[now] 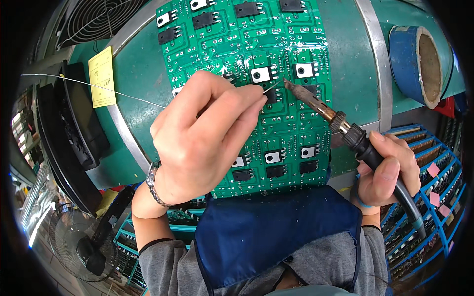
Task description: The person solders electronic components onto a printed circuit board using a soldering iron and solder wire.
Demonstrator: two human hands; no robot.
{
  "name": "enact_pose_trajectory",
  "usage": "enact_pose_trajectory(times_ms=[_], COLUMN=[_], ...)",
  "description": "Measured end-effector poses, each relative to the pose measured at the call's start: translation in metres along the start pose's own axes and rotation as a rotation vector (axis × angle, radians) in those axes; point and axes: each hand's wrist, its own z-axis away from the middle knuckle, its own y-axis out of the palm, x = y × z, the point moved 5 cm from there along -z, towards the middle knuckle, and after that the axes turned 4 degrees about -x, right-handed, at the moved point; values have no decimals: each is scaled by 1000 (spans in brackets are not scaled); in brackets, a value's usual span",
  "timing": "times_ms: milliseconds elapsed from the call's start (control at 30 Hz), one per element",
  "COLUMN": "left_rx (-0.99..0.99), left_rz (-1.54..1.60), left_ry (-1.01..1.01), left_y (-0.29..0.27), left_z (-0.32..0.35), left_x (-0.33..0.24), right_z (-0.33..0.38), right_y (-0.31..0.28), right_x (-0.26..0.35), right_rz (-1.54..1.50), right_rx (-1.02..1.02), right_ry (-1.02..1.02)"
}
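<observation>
A large green circuit board panel (289,135) lies before me, carrying rows of black and silver-tabbed transistors (261,74). My left hand (205,126) is over its middle, thumb and fingers pinching a thin solder wire (139,99). The wire's short end pokes out past the fingertips toward a transistor's legs, and its long tail runs off to the left. In my right hand (390,170) is a soldering iron (340,123), gripped by its black handle. The iron's dark tip points at the same spot, close to the wire end; whether they touch I cannot tell.
A blue roll with a cardboard core (414,66) stands at the right on the green bench (353,64). At left are a yellow paper label (101,78) and a black case (74,133). Blue racks (434,197) holding boards flank me; a fan (84,241) is lower left.
</observation>
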Motion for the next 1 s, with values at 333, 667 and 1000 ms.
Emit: enact_pose_trajectory(times_ms=[333,667,1000], left_rx=[19,-2,-5], left_rz=[-9,-31,32], left_ry=[-18,63,-30], left_y=[3,3,-4], left_z=[-2,0,-15], left_x=[4,3,2], right_z=[-5,-2,1], right_y=[12,16,0], right_x=[6,9,6], right_rz=[-8,-64,-44], right_rx=[79,42,28], right_ry=[-31,-195,-110])
